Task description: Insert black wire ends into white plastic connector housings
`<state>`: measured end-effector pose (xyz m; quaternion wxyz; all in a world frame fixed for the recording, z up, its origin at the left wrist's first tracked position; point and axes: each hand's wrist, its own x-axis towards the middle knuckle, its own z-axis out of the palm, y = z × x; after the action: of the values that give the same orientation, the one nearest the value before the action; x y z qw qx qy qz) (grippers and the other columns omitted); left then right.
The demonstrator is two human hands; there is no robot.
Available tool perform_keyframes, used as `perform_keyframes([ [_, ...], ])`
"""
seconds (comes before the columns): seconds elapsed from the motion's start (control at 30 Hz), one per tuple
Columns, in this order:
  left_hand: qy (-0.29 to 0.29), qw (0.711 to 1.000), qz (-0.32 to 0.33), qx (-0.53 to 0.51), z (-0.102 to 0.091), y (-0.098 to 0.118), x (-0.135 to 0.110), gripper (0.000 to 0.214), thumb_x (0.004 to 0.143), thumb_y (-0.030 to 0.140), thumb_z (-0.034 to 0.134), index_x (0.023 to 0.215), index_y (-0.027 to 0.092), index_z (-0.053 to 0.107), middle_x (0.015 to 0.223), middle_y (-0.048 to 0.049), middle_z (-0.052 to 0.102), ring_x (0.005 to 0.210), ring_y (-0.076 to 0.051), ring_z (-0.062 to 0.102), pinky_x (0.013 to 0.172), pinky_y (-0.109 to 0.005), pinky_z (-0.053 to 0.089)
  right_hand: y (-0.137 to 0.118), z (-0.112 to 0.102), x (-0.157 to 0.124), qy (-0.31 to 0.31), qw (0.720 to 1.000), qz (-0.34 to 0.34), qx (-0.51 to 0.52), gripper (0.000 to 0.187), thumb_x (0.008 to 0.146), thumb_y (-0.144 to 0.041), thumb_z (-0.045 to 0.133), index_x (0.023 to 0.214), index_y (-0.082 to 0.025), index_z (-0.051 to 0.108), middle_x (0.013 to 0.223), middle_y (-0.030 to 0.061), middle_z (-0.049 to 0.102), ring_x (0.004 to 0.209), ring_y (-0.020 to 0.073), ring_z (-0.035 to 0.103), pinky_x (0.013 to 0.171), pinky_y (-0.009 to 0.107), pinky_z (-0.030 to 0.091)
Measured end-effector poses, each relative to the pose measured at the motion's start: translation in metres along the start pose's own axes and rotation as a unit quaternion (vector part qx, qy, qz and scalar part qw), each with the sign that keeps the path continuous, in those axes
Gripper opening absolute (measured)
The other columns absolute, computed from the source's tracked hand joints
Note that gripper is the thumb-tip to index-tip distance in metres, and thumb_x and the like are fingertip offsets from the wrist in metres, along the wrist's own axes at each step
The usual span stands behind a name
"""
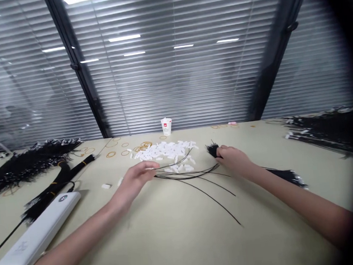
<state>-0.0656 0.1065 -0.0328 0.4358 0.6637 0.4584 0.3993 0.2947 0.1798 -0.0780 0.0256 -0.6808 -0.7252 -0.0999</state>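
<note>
My left hand (pixel 137 180) reaches over the table with thumb and fingers pinched on a thin black wire (pixel 179 162) near a small white piece. A few loose black wires (pixel 199 176) lie fanned out in front of it. Just beyond them is a pile of small white plastic pieces (pixel 166 152). My right hand (pixel 232 158) rests on the table, fingers closed around a bundle of black wires (pixel 212 149) whose tips stick out to the left; the bundle's other end (pixel 287 175) shows behind my forearm.
A white power bank (pixel 39 231) lies at the near left. Bundles of black wires (pixel 27 162) lie at the far left and another heap (pixel 321 130) at the far right. Several rubber bands (pixel 125 147) and a paper cup (pixel 166 126) sit near the window blinds.
</note>
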Motion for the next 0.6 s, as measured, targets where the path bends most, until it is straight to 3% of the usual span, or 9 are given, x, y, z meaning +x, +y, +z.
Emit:
perform_keyframes([
  [0.13, 0.037, 0.997, 0.019, 0.071, 0.005, -0.055, 0.046, 0.032, 0.072, 0.024, 0.067, 0.103, 0.017, 0.061, 0.110, -0.0075, 0.057, 0.089, -0.018, 0.057, 0.083, -0.036, 0.046, 0.001, 0.006, 0.004, -0.013, 1.000, 0.016, 0.002, 0.025, 0.088, -0.035, 0.048, 0.097, -0.013, 0.057, 0.094, 0.0048, 0.058, 0.082, 0.0128, 0.056, 0.074, 0.032, 0.048],
  [0.27, 0.029, 0.996, 0.012, 0.084, 0.005, -0.081, 0.053, 0.019, 0.085, 0.026, 0.055, 0.098, 0.012, 0.058, 0.092, -0.0047, 0.060, 0.079, -0.015, 0.058, 0.074, -0.035, 0.049, 0.001, 0.007, 0.003, 0.007, 0.999, 0.029, 0.027, 0.024, 0.088, -0.035, 0.048, 0.089, -0.013, 0.056, 0.085, 0.0027, 0.057, 0.075, 0.0109, 0.054, 0.069, 0.029, 0.046],
  [0.43, 0.044, 0.999, 0.024, 0.007, -0.003, -0.058, 0.045, 0.015, 0.079, 0.024, 0.063, 0.089, 0.013, 0.059, 0.084, -0.0022, 0.058, 0.077, -0.014, 0.058, 0.076, -0.033, 0.049, 0.006, -0.003, 0.001, 0.074, 0.992, 0.043, 0.096, 0.018, 0.083, -0.022, 0.044, 0.067, -0.016, 0.048, 0.071, 0.0042, 0.055, 0.061, 0.0126, 0.046, 0.056, 0.026, 0.034],
  [0.6, 0.084, 0.986, 0.051, -0.133, -0.001, -0.006, 0.018, 0.021, 0.082, 0.028, 0.059, 0.101, 0.022, 0.055, 0.100, -0.0008, 0.054, 0.087, -0.012, 0.059, 0.086, -0.029, 0.049, 0.015, -0.020, 0.001, 0.133, 0.967, 0.030, 0.216, 0.013, 0.085, -0.028, 0.040, 0.077, -0.020, 0.047, 0.069, 0.0051, 0.059, 0.055, 0.0124, 0.047, 0.054, 0.025, 0.033],
])
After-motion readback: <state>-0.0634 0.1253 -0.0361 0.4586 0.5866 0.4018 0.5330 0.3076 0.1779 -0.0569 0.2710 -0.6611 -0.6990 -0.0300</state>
